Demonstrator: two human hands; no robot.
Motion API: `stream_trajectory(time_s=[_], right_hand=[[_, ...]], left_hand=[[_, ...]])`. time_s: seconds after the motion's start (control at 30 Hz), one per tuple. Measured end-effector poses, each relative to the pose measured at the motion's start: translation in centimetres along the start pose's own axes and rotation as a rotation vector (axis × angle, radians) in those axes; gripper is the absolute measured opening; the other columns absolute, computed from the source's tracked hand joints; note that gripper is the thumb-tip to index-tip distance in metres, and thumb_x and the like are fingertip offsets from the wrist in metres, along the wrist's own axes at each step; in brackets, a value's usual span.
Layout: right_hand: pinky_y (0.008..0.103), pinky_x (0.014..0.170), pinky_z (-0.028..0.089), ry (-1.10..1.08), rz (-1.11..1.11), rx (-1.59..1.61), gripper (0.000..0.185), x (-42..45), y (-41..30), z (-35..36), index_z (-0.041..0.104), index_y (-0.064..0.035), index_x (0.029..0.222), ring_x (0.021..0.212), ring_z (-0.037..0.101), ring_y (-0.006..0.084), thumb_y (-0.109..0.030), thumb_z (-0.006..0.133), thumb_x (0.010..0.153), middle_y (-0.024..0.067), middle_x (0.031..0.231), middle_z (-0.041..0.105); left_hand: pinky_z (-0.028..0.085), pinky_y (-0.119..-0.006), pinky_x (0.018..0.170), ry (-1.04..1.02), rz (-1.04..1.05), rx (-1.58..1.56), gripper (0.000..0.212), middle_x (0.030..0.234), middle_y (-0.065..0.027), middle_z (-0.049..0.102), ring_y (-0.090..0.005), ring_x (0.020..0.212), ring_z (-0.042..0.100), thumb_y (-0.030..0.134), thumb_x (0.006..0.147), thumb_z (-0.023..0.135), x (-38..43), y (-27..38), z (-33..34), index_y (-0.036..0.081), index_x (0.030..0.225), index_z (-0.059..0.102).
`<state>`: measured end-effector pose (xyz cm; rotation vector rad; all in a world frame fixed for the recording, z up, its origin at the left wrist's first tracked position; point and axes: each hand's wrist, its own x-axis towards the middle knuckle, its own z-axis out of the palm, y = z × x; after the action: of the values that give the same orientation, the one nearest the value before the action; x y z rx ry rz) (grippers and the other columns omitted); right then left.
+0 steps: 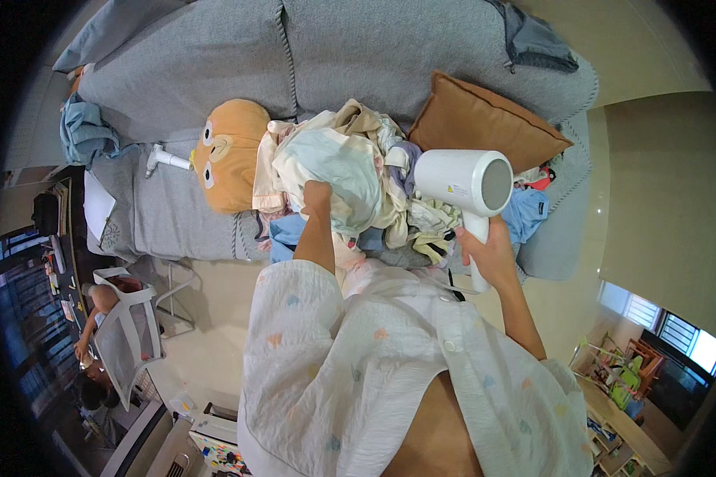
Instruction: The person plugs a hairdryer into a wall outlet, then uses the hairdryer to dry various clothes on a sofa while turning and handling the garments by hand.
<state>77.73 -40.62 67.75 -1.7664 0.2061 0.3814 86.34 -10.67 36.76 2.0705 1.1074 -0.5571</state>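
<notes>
My right hand [494, 250] grips the handle of a white hair dryer [450, 176]. The dryer's round mesh-covered end faces up to the right, and its barrel points left over a heap of clothes. My left hand [317, 198] is closed in a fist at the lower edge of a pale green and cream garment [334, 161], with cloth gathered at the fingers. That garment lies spread on top of the heap. Beneath and beside it are a purple-grey piece [403, 164], a striped pale piece [434, 214] and a blue cloth [285, 235].
The heap rests on a grey sofa [173, 220] between an orange plush cushion [232, 155] and a brown cushion [483, 119]. A white handled device [170, 157] lies farther left. Another person [95, 316] sits on a white chair [125, 346] at lower left.
</notes>
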Motion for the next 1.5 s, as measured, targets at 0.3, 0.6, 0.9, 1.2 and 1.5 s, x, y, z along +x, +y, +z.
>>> stream_trajectory(time_s=[0.3, 0.6, 0.9, 1.2, 1.5], right_hand=[[0.0261, 0.041, 0.041, 0.119, -0.023, -0.012, 0.037, -0.7, 0.3, -0.6, 0.045, 0.0028, 0.113, 0.047, 0.050, 0.0099, -0.007, 0.060, 0.080, 0.0059, 0.073, 0.057], [0.0298, 0.047, 0.048, -0.046, 0.055, -0.164, 0.042, -0.4, 0.4, -0.5, 0.047, 0.0027, 0.115, 0.054, 0.058, 0.0140, -0.008, 0.062, 0.077, 0.0135, 0.084, 0.061], [0.0287, 0.045, 0.045, -0.017, 0.070, -0.118, 0.041, -1.8, 2.5, -1.4, 0.047, 0.0023, 0.115, 0.052, 0.055, 0.0123, -0.008, 0.062, 0.078, 0.0120, 0.082, 0.060], [0.0295, 0.047, 0.045, 0.043, -0.025, -0.112, 0.041, -1.0, 2.7, 0.3, 0.047, 0.0009, 0.115, 0.051, 0.055, 0.0134, -0.008, 0.062, 0.077, 0.0113, 0.078, 0.061], [0.0284, 0.049, 0.047, 0.067, -0.188, -0.173, 0.040, -0.6, 3.1, 1.4, 0.048, 0.0038, 0.112, 0.057, 0.059, 0.0170, -0.009, 0.063, 0.077, 0.0131, 0.084, 0.062]], left_hand=[[0.043, -0.043, 0.070, -0.202, 1.097, -0.303, 0.012, 0.091, -0.0160, 0.058, -0.0369, 0.082, 0.055, 0.009, 0.077, 0.056, -10.6, 7.1, 5.4, 0.004, 0.087, 0.051], [0.043, -0.043, 0.084, 0.252, 1.060, 0.285, 0.033, 0.112, -0.0119, 0.055, -0.0319, 0.106, 0.052, 0.013, 0.073, 0.064, -8.3, 1.8, 3.7, 0.011, 0.106, 0.059], [0.039, -0.051, 0.086, 0.076, 0.920, 0.752, 0.033, 0.099, -0.0124, 0.064, -0.0318, 0.093, 0.060, 0.025, 0.076, 0.063, -3.7, -0.4, 4.5, 0.012, 0.106, 0.061], [0.043, -0.026, 0.065, -0.323, 0.704, -0.262, 0.035, 0.078, -0.0067, 0.064, -0.0132, 0.072, 0.058, 0.036, 0.086, 0.058, -3.5, 7.3, -0.4, 0.003, 0.095, 0.066], [0.043, -0.025, 0.071, -0.461, 0.616, -0.493, 0.040, 0.086, -0.0011, 0.063, -0.0100, 0.077, 0.053, 0.037, 0.090, 0.055, -6.2, 9.5, -2.6, -0.001, 0.099, 0.066]])
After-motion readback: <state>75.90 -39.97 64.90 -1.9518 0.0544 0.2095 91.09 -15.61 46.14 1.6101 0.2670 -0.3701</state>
